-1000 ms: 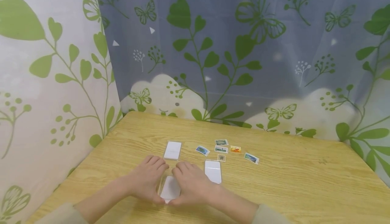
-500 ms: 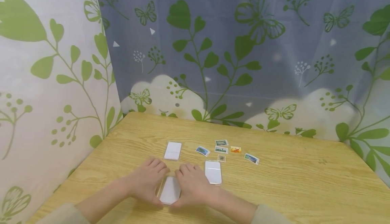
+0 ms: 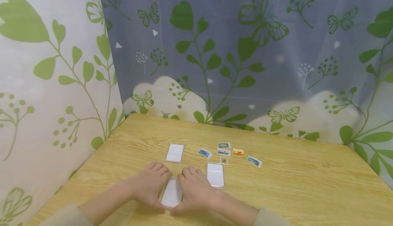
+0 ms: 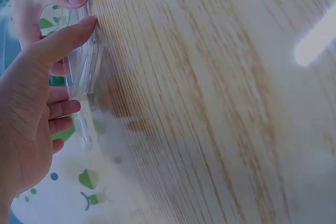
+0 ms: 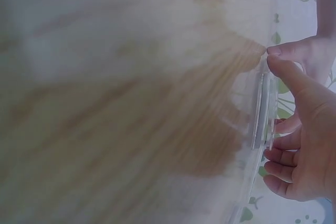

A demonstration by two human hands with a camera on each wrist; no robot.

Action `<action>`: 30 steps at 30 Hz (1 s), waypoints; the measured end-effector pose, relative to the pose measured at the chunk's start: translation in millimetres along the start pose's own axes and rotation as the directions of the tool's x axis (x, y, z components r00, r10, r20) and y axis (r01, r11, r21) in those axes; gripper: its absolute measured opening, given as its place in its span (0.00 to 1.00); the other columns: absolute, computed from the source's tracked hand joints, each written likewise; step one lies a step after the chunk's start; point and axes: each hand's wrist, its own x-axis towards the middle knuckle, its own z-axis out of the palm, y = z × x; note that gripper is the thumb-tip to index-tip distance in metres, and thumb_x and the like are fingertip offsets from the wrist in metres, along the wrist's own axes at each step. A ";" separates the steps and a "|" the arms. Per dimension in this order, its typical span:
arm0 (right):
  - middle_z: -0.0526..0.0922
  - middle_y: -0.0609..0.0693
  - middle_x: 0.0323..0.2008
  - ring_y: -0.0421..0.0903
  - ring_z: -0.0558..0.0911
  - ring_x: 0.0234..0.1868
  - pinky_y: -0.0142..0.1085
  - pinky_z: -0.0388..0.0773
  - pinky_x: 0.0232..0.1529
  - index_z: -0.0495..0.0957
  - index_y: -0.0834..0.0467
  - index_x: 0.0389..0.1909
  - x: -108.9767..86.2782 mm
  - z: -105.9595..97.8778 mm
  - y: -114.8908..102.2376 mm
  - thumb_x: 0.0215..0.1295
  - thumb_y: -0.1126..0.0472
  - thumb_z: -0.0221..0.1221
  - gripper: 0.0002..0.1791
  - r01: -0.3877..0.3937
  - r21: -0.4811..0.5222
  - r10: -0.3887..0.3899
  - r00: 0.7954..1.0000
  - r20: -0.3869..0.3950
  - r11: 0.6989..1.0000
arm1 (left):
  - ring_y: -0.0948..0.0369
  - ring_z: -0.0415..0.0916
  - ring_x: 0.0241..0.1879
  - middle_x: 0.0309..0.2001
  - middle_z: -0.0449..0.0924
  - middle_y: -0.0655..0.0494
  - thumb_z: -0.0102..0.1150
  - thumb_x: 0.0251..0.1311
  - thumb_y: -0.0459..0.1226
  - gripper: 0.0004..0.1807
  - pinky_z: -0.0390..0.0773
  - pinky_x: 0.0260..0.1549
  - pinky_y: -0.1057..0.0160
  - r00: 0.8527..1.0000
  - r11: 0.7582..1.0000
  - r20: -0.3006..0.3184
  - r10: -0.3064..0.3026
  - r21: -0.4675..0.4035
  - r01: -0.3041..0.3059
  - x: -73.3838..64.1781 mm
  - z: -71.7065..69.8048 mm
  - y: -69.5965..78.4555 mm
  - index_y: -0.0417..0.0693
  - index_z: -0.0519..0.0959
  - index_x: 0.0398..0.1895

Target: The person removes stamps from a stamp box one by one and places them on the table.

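A clear flat plastic case (image 3: 172, 193) with a white face lies on the table near me, between my two hands. My left hand (image 3: 148, 186) holds its left side, thumb at the near end and fingers towards the far end. On the opposite side my right hand (image 3: 196, 189) grips it the same way. Seen edge-on in the left wrist view, the case (image 4: 85, 69) shows thin clear layers that stand slightly apart at one end. In the right wrist view its edge (image 5: 261, 111) runs upright beside the right thumb. The fingers partly hide its sides.
Two similar white-faced cases lie on the wooden table, one (image 3: 175, 153) beyond the left hand, another (image 3: 215, 175) beyond the right. Several small stamps (image 3: 223, 152) are scattered farther back. A patterned curtain (image 3: 215, 65) borders the table's back edge.
Both hands stay on the case, their fingers shifted only very slightly towards me. The stamps and the other two cases lie where they were.
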 end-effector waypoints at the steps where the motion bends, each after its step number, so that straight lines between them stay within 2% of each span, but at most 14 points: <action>1: 0.69 0.47 0.41 0.43 0.68 0.43 0.36 0.68 0.43 0.72 0.58 0.51 -0.1 0.2 0.0 0.36 0.22 0.57 0.50 0.000 -0.001 0.000 1.000 0.003 1.000 | 0.55 0.63 0.54 0.51 0.70 0.52 0.58 0.39 0.69 0.50 0.61 0.59 0.50 1.000 1.000 0.002 0.000 -0.002 0.000 -0.1 -0.1 0.3 0.39 0.69 0.57; 11: 0.69 0.45 0.39 0.41 0.66 0.41 0.33 0.66 0.38 0.73 0.57 0.49 -2.5 -1.9 -0.8 0.37 0.21 0.56 0.48 -0.008 0.004 0.007 1.000 0.021 1.000 | 0.55 0.64 0.54 0.51 0.71 0.52 0.56 0.40 0.70 0.50 0.62 0.59 0.52 1.000 1.000 0.015 -0.004 0.011 0.004 -0.4 0.2 0.1 0.40 0.70 0.56; 21: 0.69 0.45 0.38 0.41 0.66 0.39 0.33 0.65 0.36 0.73 0.57 0.48 -2.2 -0.8 -0.4 0.38 0.23 0.57 0.46 0.008 0.028 -0.008 1.000 0.019 1.000 | 0.55 0.64 0.54 0.51 0.71 0.53 0.54 0.43 0.69 0.46 0.63 0.58 0.51 0.998 0.997 0.065 -0.025 -0.077 0.030 -1.3 -7.1 -1.8 0.42 0.71 0.56; 30: 0.71 0.45 0.42 0.41 0.68 0.42 0.35 0.67 0.38 0.73 0.57 0.50 -2.7 0.8 0.9 0.39 0.24 0.58 0.47 -0.014 0.062 0.012 0.999 0.033 0.998 | 0.56 0.64 0.53 0.50 0.71 0.54 0.56 0.41 0.69 0.47 0.63 0.57 0.52 0.998 0.998 0.065 -0.011 -0.060 0.015 0.5 -6.1 -3.7 0.41 0.71 0.55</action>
